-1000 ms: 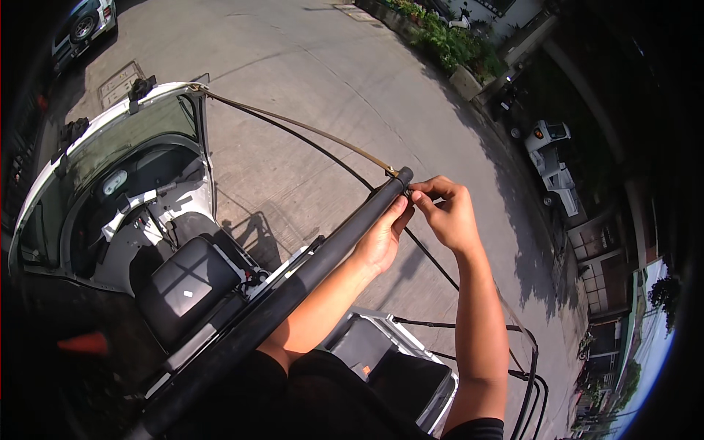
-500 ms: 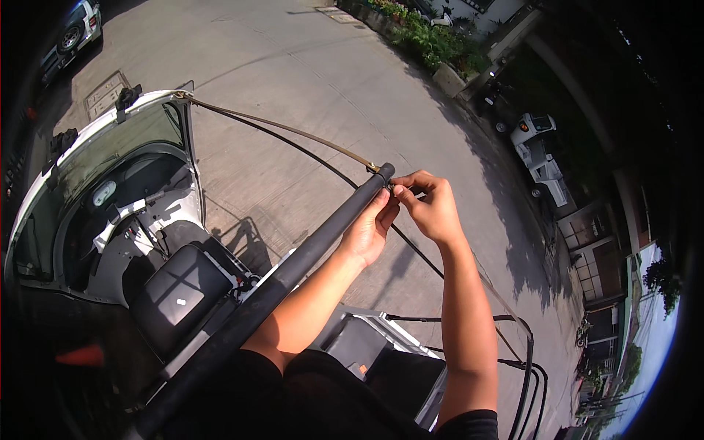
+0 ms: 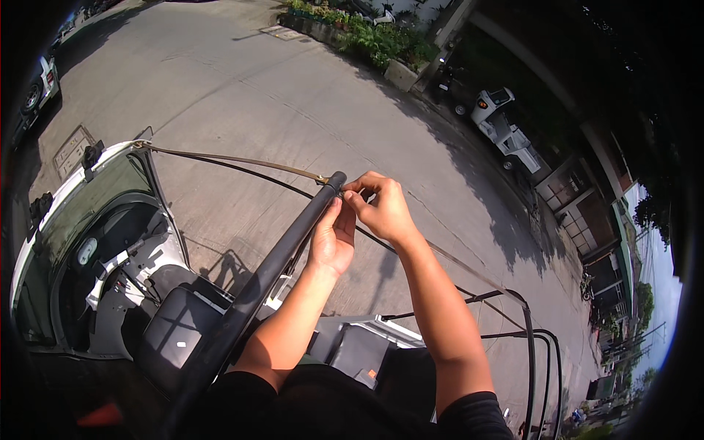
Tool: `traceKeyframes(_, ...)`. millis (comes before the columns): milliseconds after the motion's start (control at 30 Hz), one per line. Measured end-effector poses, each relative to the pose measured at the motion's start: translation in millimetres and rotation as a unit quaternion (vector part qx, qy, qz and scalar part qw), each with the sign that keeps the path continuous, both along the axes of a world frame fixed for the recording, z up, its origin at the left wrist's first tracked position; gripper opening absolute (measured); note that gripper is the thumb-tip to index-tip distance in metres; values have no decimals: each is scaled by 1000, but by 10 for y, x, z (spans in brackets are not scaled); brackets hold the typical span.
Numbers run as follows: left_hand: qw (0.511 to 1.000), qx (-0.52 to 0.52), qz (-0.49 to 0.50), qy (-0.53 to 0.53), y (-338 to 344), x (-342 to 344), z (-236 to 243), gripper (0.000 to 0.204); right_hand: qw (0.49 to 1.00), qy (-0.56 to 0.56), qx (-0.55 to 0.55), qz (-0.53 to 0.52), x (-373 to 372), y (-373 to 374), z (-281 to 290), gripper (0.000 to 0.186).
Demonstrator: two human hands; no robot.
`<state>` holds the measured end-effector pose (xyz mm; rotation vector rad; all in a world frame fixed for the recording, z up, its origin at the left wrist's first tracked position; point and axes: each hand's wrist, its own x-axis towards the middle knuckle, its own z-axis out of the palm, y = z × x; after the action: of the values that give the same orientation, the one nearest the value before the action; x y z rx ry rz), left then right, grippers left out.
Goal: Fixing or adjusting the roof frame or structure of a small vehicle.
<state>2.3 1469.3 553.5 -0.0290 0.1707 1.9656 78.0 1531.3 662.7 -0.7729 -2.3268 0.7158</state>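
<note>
A long black padded bar (image 3: 282,257) runs diagonally up to its capped end, where a brown strap (image 3: 257,163) joins at a small bracket. My left hand (image 3: 334,242) is curled beside the bar just under that end, thumb up against it; what its fingertips hold is hidden. My right hand (image 3: 378,213) pinches at a small piece on the bar's right side near the end, too small to make out. A thin black rod (image 3: 229,166) runs below the strap.
The open white vehicle has a windshield (image 3: 55,242), black driver's seat (image 3: 176,326), rear seat (image 3: 356,356) and bent tube frames (image 3: 529,345). Below is the concrete road (image 3: 235,88), with a parked car (image 3: 40,92), another white vehicle (image 3: 506,128) and roadside plants (image 3: 381,40).
The view has shifted, putting the bar's end further left and slightly lower in frame. Both hands stay at that end, the left more upright, the right still pinching.
</note>
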Motion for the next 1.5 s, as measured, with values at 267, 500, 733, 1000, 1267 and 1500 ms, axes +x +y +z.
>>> traceKeyframes(267, 999, 25, -7, 30, -38, 15, 34, 25, 1000, -8, -15, 2, 26, 17, 11, 13)
traceKeyframes(500, 998, 39, -34, 40, 19, -80, -60, 27, 1000, 4, -26, -1, 60, 41, -41, 13)
traceKeyframes(733, 995, 70, -17, 75, 42, -72, -98, 25, 1000, 12, -3, -22, 92, 28, -52, 16)
traceKeyframes(1000, 996, 56, -5, 64, 39, -23, -80, 26, 1000, 21, -8, -8, 87, 66, -119, 17)
traceKeyframes(1267, 984, 22, -25, 173, 17, -118, -143, 36, 999, 46, 6, -10, 67, 78, -143, 16)
traceKeyframes(1500, 984, 94, -30, 147, -7, -98, -109, 33, 999, 26, -8, -17, 76, 55, -131, 17)
